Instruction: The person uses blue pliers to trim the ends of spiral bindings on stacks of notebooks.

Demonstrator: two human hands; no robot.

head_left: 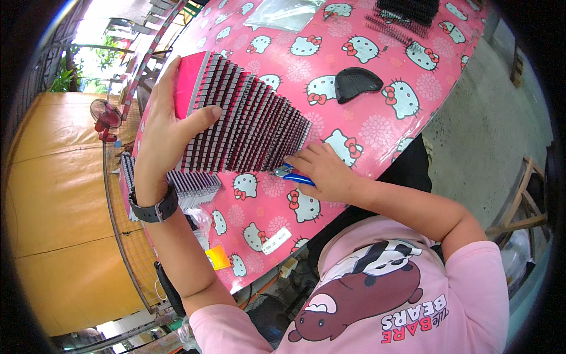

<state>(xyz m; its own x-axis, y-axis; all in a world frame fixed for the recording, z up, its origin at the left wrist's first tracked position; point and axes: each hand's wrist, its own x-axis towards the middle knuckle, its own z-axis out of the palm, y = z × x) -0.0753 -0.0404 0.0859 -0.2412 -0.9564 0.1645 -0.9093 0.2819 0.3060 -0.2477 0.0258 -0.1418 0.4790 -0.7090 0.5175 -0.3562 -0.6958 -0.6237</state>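
Note:
A stack of spiral-bound notebooks (247, 121) with dark coils and a pink cover at its left end leans on the table. My left hand (162, 127), wearing a dark watch on the wrist, grips the stack's left end, its thumb over the coiled spines. At the near right corner of the stack, my right hand (324, 171) is closed around blue-handled pliers (298, 179). The metal jaws sit against the lower edge of the coils; their exact bite is hidden.
The table has a pink patterned cover (368, 124). On it lie a black curved object (357, 85), loose black coils (407, 13), a clear plastic bag (286, 13) and a white strip (275, 241). More bound notebooks (197, 182) sit beyond my left wrist. A red fan (106, 115) stands left.

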